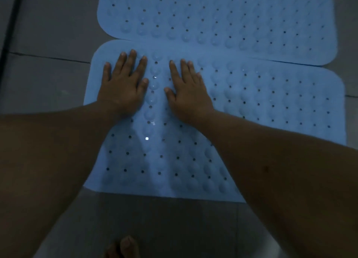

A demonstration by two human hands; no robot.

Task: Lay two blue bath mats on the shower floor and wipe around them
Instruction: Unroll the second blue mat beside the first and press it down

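Bare toes (124, 247) show nearest on the grey floor (48, 87). Beyond them, the left hand (124, 85) and right hand (187, 94) press flat, fingers straight, grasping nothing, on the near mat (271, 106). The far mat (213, 15) lies touching it. Both look laid; wiping seems left.

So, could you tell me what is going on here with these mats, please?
A person is crouched over two blue bath mats on a grey tiled floor. Both the left hand and the right hand lie flat, fingers spread, pressing on the far left part of the near mat. The far mat lies just beyond it, their long edges meeting or slightly overlapping. No cloth is in view, so wiping has not begun.
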